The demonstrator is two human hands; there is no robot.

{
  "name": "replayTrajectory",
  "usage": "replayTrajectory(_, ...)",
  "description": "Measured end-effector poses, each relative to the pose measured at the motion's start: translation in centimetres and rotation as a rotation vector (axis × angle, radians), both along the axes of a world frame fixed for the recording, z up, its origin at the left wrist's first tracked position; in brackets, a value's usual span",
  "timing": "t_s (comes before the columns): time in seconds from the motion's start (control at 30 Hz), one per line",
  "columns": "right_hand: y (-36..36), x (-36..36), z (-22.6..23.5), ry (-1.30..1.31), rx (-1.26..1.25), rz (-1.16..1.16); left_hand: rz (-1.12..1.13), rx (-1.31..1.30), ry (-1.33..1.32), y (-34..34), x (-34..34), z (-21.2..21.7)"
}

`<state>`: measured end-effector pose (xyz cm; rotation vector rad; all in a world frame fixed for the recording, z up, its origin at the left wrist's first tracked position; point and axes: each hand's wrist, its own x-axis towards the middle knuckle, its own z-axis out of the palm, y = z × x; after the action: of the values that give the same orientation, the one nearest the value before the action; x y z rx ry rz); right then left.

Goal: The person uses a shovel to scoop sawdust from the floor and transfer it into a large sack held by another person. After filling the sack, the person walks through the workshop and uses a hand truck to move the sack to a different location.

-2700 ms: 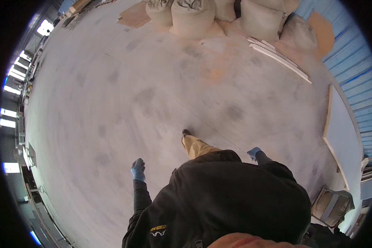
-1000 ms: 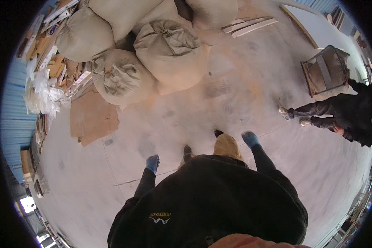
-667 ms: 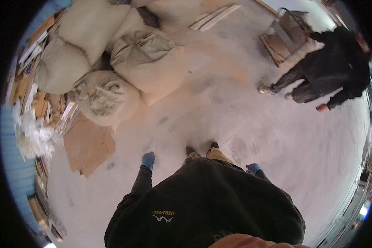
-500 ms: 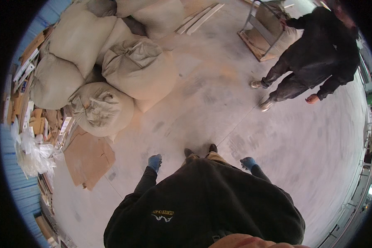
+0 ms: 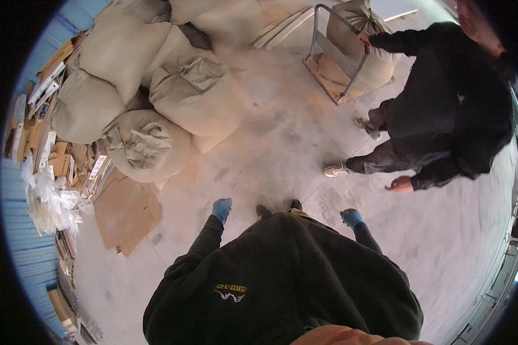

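Both my hands wear blue gloves and hang at the sides of my dark jacket, over the floor. My left hand (image 5: 221,210) is loosely curled, with nothing visible in it. Fingers bent as well, my right hand (image 5: 351,218) shows no object and touches nothing. Closest to my left hand are a flat brown cardboard sheet (image 5: 126,214) on the floor and a full beige sack (image 5: 149,146), tied at its top. At the upper right, a person in dark clothes (image 5: 443,103) grips the metal handle of a platform cart (image 5: 341,54), which carries another full sack (image 5: 380,64).
Several bulging sacks (image 5: 118,49) are heaped at the upper left. Along the blue wall (image 5: 26,230) lie cardboard scraps (image 5: 69,158) and crumpled clear plastic (image 5: 54,204). Pale boards (image 5: 285,29) rest on the floor beyond the sacks. The co-worker stands ahead to my right.
The co-worker and the cart have come nearer and shifted left in view, one foot stepping forward. My hands stay at my sides, both slightly higher in the picture.
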<state>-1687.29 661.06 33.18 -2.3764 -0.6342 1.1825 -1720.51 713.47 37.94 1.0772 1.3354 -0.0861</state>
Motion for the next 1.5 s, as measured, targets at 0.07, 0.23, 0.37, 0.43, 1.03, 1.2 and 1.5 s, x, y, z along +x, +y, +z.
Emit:
replayTrajectory(0.07, -1.7, 0.6, -0.8, 0.131, -0.21, -0.196, 0.006, -0.01, -0.065, -0.9, -1.3, 0.1)
replayTrajectory(0.23, -2.9, 2.0, 0.0, 0.047, -0.075, -0.094, 0.039, -0.001, 0.095, -2.8, -1.3, 0.4)
replayTrajectory(0.37, -1.8, 4.3, 2.3, -0.059, 0.014, -0.157, -0.099, 0.108, -0.026, -3.0, 1.8, -0.1)
replayTrajectory(0.43, -0.8, 5.6, 3.0, -0.041, 0.008, -0.218, -0.16, 0.109, 0.009, -2.6, 4.1, -0.4)
replayTrajectory(1.03, 23.8, 14.4, 15.7, 0.922, 0.556, -1.356, -0.982, 1.552, -0.16, 8.5, 38.3, 19.9)
replayTrajectory(1.2, 30.2, 8.5, 12.3, 1.021, 1.056, -1.519, -1.367, 1.662, -0.029, 13.1, 38.0, 20.2)
replayTrajectory(1.5, 22.8, -1.6, 4.4, -0.098, 0.497, -0.794, -1.735, 1.274, 0.216, 9.5, 32.8, 18.9)
